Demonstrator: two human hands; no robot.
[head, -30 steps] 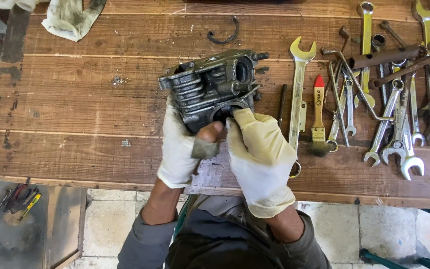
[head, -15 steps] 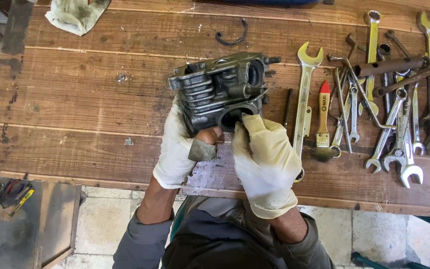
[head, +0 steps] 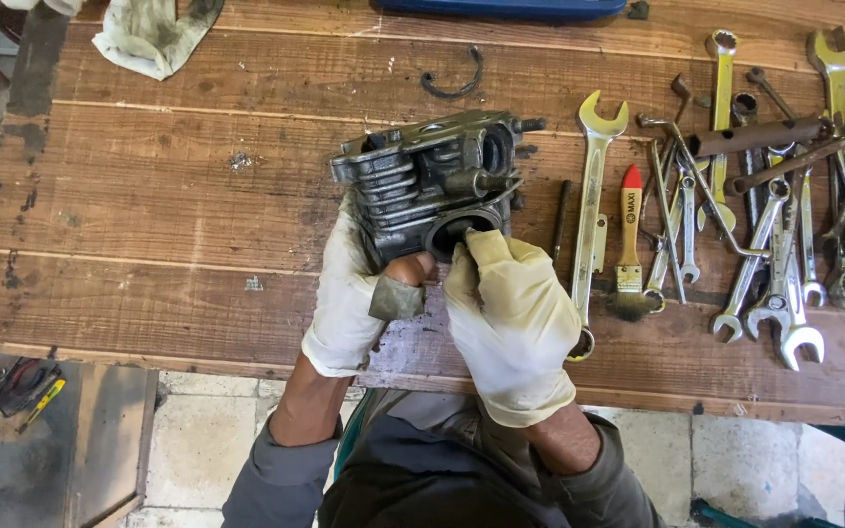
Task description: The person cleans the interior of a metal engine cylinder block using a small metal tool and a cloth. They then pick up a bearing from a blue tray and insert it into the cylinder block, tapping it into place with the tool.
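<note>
Rag: a soiled cloth (head: pixel 154 34) lies at the far left corner of your worktop (head: pixel 168 205), its top edge cut off by the frame.
Left hand: your gloved left hand (head: pixel 349 293) cups the near left side of the engine part, fingers wrapped under it and mostly hidden; the thumb, showing through a torn glove, presses beside the round port.
Engine part: the finned grey cylinder head (head: pixel 427 181) sits near the middle of the worktop, just beyond your hands. Its long axis runs left to right, tilted a little so the right end lies farther from you; the round port faces you (its underside cannot be seen).
Right hand: your gloved right hand (head: pixel 511 318) rests at the port's rim, fingers drawn together with the tips pushed into the opening; whether they pinch anything is hard to tell.
Clip: a dark open ring (head: pixel 452 83) lies beyond the cylinder head, apart from it.
Spanner: a long combination spanner (head: pixel 591 210) lies just right of your right hand, pointing away from you.
Brush: a small wooden-handled brush (head: pixel 629 244) lies beside it.
Tool pile: more spanners (head: pixel 784 225) overlap at the right, some cut off by the edge.
</note>
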